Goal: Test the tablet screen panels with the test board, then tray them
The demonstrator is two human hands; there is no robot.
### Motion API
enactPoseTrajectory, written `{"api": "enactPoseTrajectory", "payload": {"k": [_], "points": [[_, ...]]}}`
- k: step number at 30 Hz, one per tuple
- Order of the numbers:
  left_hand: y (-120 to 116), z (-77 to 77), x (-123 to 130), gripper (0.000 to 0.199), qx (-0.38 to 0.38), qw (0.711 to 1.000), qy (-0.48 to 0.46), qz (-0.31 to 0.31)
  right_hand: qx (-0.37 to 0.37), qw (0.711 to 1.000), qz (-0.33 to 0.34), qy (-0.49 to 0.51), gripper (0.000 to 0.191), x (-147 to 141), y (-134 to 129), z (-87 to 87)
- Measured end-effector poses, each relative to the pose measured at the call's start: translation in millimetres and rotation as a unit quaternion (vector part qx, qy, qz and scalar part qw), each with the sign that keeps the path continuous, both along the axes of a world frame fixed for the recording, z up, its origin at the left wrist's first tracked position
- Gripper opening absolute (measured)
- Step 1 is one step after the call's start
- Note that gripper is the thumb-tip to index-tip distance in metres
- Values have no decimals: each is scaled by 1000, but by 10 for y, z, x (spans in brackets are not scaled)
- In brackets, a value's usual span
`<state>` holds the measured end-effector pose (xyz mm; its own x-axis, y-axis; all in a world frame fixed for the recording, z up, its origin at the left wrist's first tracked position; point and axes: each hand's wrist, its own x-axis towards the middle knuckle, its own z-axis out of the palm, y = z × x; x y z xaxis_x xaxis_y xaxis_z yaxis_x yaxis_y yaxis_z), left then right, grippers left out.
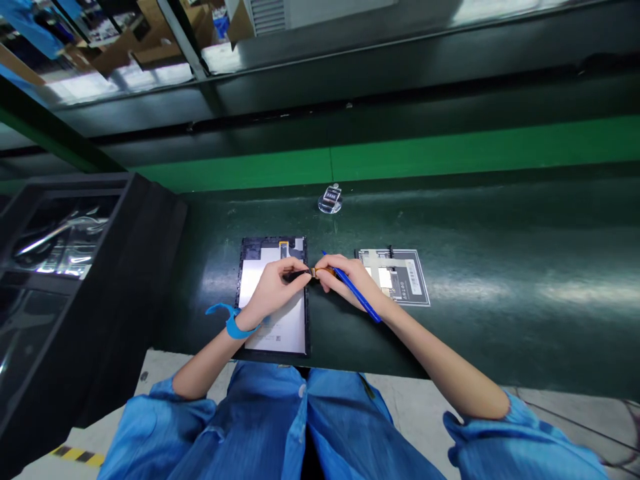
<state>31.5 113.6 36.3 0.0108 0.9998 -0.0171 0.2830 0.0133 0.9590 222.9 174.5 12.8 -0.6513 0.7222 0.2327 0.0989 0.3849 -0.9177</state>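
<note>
My left hand (274,288), with a blue wrist strap (235,325), pinches the dark end of a small flex cable (313,273). My right hand (356,280) closes on the cable's orange-brown end, and a slim blue pen-like tool (359,296) is tucked in that same hand. Both sets of fingertips meet just above the right edge of a display panel (280,337), which lies with a white back and black border on the bench. Partly behind my right hand rests a flat card (415,287) with white outlines, pale tape and small parts on it.
A small clear round stand (330,201) with a label sits at the back of the green bench (500,267). On the left, black bins (145,247) hold shiny plastic-wrapped items. A raised dark ledge (400,100) runs along the back, with cardboard boxes (145,40) beyond it.
</note>
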Motion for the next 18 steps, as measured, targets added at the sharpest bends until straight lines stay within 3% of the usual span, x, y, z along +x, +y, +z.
{"api": "enactPoseTrajectory", "payload": {"k": [2, 4, 6, 8, 9, 11, 13, 16, 18], "points": [[-147, 20, -117, 12, 60, 998, 21, 28, -26, 999, -22, 18, 23, 17, 11, 27], [-366, 18, -253, 20, 129, 989, 69, -15, -57, 996, -55, 41, 19, 42, 25, 49], [-621, -35, -355, 62, 136, 965, 191, -120, -78, 991, -88, 56, 18, 63, 40, 55], [-875, -142, -385, 115, 83, 912, 347, -204, -94, 988, -110, 59, 19, 76, 55, 48], [-993, -207, -374, 126, 68, 882, 406, -230, -99, 986, -118, 58, 20, 79, 62, 45], [-1210, -337, -323, 125, 40, 833, 498, -240, -103, 985, -131, 47, 22, 84, 73, 48], [-1395, -437, -277, 110, 34, 803, 546, -236, -88, 984, -151, 24, 25, 94, 79, 67], [-1580, -484, -306, 79, 91, 787, 573, -212, -33, 979, -202, -20, 24, 130, 102, 65], [-1629, -400, -406, 56, 169, 781, 575, -178, 3, 973, -229, -35, 19, 157, 143, -13]]}}
